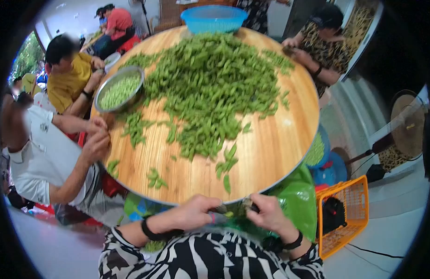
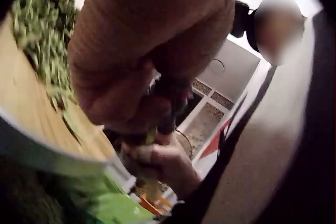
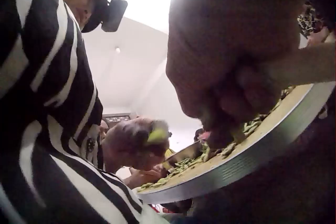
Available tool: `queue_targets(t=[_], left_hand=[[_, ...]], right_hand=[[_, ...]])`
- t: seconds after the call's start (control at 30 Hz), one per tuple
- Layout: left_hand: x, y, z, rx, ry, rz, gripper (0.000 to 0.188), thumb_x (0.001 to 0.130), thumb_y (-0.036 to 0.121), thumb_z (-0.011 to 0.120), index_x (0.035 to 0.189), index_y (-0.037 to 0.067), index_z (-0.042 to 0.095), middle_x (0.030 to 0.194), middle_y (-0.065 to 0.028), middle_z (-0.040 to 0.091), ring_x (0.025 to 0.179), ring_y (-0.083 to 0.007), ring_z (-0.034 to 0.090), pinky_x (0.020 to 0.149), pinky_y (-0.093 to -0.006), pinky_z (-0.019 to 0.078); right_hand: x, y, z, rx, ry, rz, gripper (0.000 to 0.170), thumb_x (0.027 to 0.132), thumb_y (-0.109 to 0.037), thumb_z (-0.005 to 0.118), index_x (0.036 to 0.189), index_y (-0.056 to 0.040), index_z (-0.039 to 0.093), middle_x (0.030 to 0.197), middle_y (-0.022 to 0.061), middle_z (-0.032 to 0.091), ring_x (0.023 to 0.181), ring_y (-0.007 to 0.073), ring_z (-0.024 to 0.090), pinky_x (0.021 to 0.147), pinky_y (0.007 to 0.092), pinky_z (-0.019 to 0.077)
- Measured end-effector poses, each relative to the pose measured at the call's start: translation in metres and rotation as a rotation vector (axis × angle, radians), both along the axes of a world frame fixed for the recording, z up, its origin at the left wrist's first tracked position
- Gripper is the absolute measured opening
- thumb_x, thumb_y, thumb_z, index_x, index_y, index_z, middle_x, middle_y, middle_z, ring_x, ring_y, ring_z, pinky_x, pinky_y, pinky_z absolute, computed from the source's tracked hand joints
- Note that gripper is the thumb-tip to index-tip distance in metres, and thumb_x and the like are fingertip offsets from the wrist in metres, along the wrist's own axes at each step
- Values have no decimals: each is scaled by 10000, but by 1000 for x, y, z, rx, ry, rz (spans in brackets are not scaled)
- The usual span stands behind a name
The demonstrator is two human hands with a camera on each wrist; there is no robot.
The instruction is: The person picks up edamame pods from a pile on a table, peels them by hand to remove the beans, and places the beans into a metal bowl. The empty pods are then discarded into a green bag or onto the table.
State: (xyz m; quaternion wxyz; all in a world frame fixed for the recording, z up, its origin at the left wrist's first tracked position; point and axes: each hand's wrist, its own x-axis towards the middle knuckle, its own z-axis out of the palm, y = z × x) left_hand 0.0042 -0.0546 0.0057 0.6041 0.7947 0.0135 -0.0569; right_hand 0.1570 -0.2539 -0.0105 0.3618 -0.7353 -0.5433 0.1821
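Note:
Below the near edge of the round wooden table, the left hand pinches a green bean pod. That pod also shows as a bright green piece at the left fingers in the right wrist view. Facing it across a small gap, the right hand has its fingers curled; I cannot tell what they hold. Dark coverings or stains show on the thumb tips of both hands. A large heap of green pods covers the table's middle and far side, with a few loose pods nearer the hands.
A metal bowl of shelled beans stands on the table's left, a blue basin at its far edge. People sit at the left and far right. Green plastic, an orange basket and a fan are on the right.

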Motion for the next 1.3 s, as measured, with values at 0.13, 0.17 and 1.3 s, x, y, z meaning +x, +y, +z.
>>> queue_targets(t=[0.13, 0.17, 1.3], left_hand=[[-61, 49, 32, 796, 254, -233, 136, 714, 83, 636, 831, 19, 611, 808, -171, 590, 781, -364, 619, 682, -456, 482], [-71, 54, 31, 792, 268, -229, 136, 714, 83, 636, 831, 19, 611, 808, -171, 590, 781, -364, 619, 682, -456, 482], [47, -15, -6, -604, -101, 522, 384, 790, -70, 656, 1117, 29, 481, 1022, -73, 611, 965, -156, 602, 865, -295, 478]], right_hand=[[5, -13, -1, -134, -10, 140, 256, 722, -117, 673, 950, -35, 591, 813, 137, 556, 744, 329, 591, 613, 386, 484], [6, -12, 0, -146, -4, 150, 243, 745, -126, 673, 955, -34, 594, 804, 133, 555, 734, 322, 587, 604, 373, 481], [-19, 23, -2, 256, 1268, -58, 488, 1005, -304, 399, 1400, -20, 355, 600, 36, 456, 455, 80, 381, 424, 197, 323]])
